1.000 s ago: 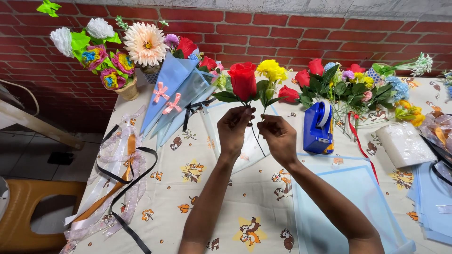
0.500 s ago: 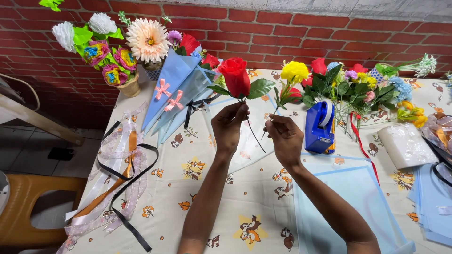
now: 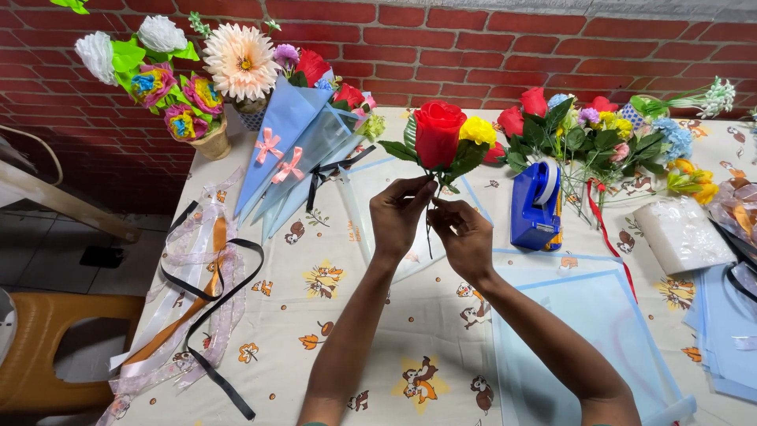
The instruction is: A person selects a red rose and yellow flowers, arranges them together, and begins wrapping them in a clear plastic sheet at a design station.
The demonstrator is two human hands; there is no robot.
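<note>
Both your forearms reach up from the bottom edge & meet mid-frame over the table; your left hand is raised, wrist bent back, fingers pinched shut on the thin dark stem just under the red rose; your right hand sits just beside it, touching it, fingers curled closed on the same stem a bit lower; the stem's end pokes down between the two hands.

Rose looks artificial: smooth tight petals, flat green leaves spreading L & R; it's upright, held above the table approx. centre; a yellow flower is pressed against its right side, but I can't tell if it's in your grip.

Table has a cream cloth w/ cartoon prints; glossy blue tape dispenser near your right hand; loose heap of mixed flowers behind it; pale blue sheets lie flat under your right forearm; blue paper cones w/ pink bows to the left; black, orange & sheer ribbons trail off the left edge; brick wall behind.
</note>
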